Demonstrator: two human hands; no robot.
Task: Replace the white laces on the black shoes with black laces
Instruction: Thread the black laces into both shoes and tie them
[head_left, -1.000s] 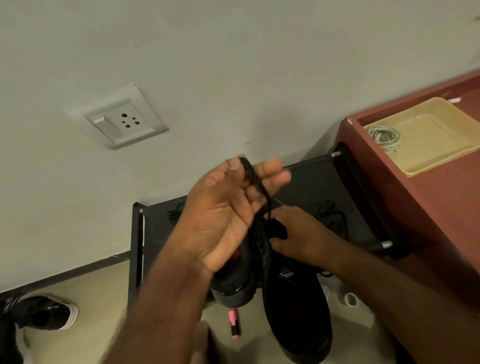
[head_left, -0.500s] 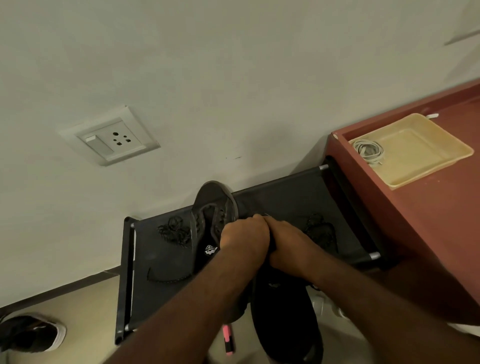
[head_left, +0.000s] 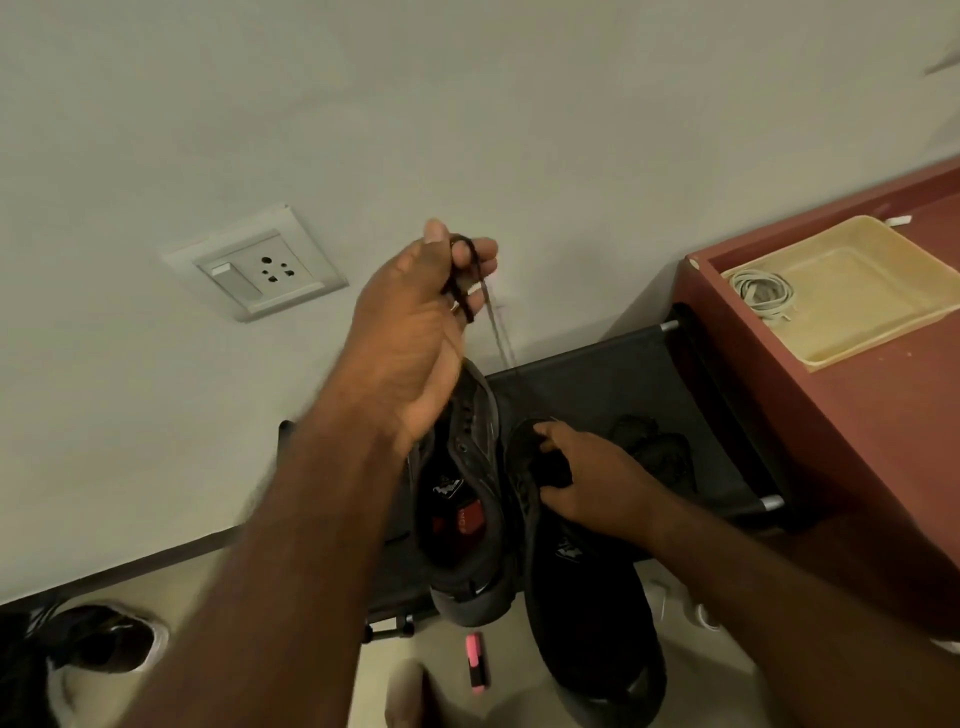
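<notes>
Two black shoes lie side by side on a low black rack (head_left: 613, 384). The left shoe (head_left: 467, 525) shows its open inside with a red label. The right shoe (head_left: 587, 613) points toward me. My left hand (head_left: 415, 332) is raised above the shoes and pinches a black lace (head_left: 470, 270), which runs down taut toward the shoes. My right hand (head_left: 592, 478) grips the upper front of the right shoe. A loose pile of black lace (head_left: 654, 447) lies on the rack behind my right hand.
A red-brown desk (head_left: 857, 415) at the right carries a yellow tray (head_left: 852, 291) with a coiled white cable (head_left: 763, 288). A wall socket (head_left: 254, 262) sits at the left. A pink marker (head_left: 477, 660) lies on the floor. Another shoe (head_left: 104, 644) rests at the lower left.
My left hand has risen from the shoes, pulling the black lace upward. My right hand stays low on the right shoe.
</notes>
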